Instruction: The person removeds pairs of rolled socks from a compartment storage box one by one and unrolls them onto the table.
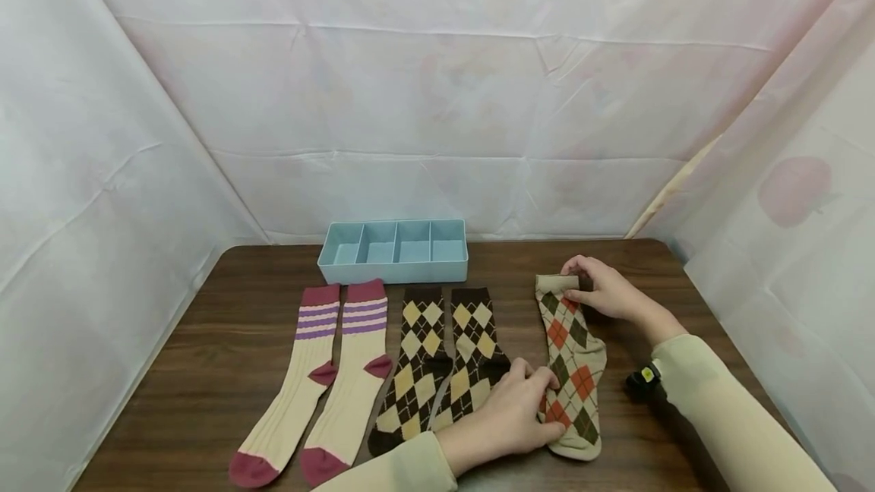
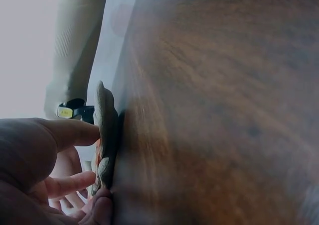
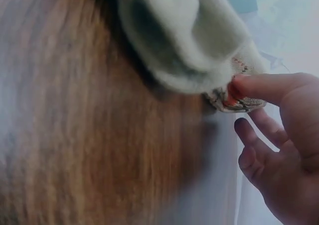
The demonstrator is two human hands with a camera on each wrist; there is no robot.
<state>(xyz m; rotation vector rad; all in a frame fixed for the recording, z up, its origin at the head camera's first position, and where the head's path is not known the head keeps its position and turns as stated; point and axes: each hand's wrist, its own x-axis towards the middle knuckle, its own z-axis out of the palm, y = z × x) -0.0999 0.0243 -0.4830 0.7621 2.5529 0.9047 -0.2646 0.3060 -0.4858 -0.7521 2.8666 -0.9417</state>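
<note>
A beige argyle sock [image 1: 573,355] with orange and green diamonds lies at the right of the table; whether a second lies under it, I cannot tell. My right hand [image 1: 604,291] pinches its cuff at the upper right corner, and the right wrist view shows the thumb [image 3: 264,88] on the knit. Lower down, my left hand [image 1: 509,412] rests at the sock's left edge with relaxed fingers touching its foot. In the left wrist view the thumb [image 2: 75,133] meets the sock's edge [image 2: 105,118]. Two brown argyle socks [image 1: 417,344] lie just left, one partly behind my left hand.
Two cream socks [image 1: 317,370] with purple stripes and maroon toes lie side by side at the left. A light blue box [image 1: 393,272] with several compartments stands at the table's back edge. Pale cloth [image 1: 424,97] hangs around the wooden table [image 1: 178,370].
</note>
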